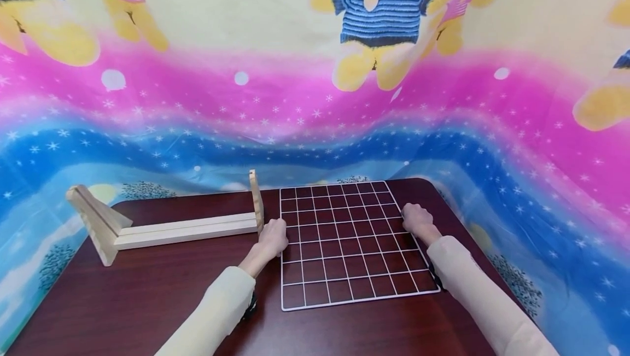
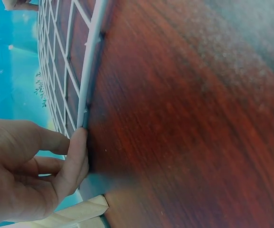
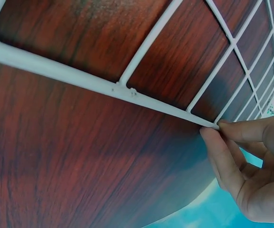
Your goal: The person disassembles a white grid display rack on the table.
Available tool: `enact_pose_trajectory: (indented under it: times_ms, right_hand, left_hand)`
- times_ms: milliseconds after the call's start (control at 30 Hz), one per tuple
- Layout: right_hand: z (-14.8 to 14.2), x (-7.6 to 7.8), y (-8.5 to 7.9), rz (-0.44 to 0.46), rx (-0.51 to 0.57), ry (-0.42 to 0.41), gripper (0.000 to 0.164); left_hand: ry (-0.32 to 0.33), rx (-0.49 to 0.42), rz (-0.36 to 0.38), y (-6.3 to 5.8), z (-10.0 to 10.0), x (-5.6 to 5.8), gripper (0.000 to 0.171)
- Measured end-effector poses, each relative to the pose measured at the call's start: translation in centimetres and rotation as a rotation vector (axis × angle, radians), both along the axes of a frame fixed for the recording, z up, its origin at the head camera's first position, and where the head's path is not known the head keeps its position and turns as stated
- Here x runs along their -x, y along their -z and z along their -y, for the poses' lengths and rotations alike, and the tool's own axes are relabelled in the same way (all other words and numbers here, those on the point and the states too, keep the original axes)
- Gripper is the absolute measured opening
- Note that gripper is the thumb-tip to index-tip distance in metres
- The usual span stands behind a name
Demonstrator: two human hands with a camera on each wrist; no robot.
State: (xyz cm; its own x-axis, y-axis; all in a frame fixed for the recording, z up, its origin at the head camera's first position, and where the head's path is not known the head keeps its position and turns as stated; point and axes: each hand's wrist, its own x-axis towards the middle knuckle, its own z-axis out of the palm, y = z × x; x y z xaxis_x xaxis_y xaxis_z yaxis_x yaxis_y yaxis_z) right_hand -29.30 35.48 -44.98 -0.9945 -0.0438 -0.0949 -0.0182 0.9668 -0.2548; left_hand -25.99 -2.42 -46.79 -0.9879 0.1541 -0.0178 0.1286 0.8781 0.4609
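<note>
A white wire grid panel (image 1: 350,238) lies low over the dark wooden table, its long sides running away from the person. My left hand (image 1: 273,237) pinches the panel's left rim about midway along; in the left wrist view, thumb and fingers of that hand (image 2: 37,166) meet at the white wire (image 2: 90,61). On the opposite side my right hand (image 1: 418,219) pinches the right rim, and the right wrist view shows its fingertips (image 3: 212,135) on the outer wire (image 3: 99,85). Just left of my left hand stands a wooden frame (image 1: 187,231) with two upright end pieces.
The reddish-brown table (image 1: 162,301) has a rounded far right corner. Behind it and along both sides hangs a printed cloth (image 1: 206,93) with bears and snowflakes. The frame's right upright (image 1: 256,200) rises close to the panel's left edge.
</note>
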Motion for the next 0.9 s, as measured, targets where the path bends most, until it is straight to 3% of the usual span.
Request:
enact_pose_trajectory:
  times_ms: [267, 433, 700, 900]
  right_hand:
    - [0.0, 0.1, 0.0, -0.02, -0.025, -0.012, 0.029]
    - [0.3, 0.1, 0.2, -0.029, -0.046, -0.007, 0.026]
    - [-0.2, 0.1, 0.8, -0.071, -0.044, -0.025, 0.015]
    - [-0.8, -0.6, 0.6, -0.02, -0.014, -0.036, 0.036]
  left_hand:
    - [0.004, 0.091, -0.083, -0.1, -0.1, -0.3, 0.006]
    - [0.005, 0.123, -0.107, 0.5, 0.1, -0.6, 0.004]
    - [0.021, 0.15, -0.14, 0.8, -0.1, -1.0, 0.034]
    - [0.005, 0.099, -0.122, 0.8, -0.6, -1.3, 0.038]
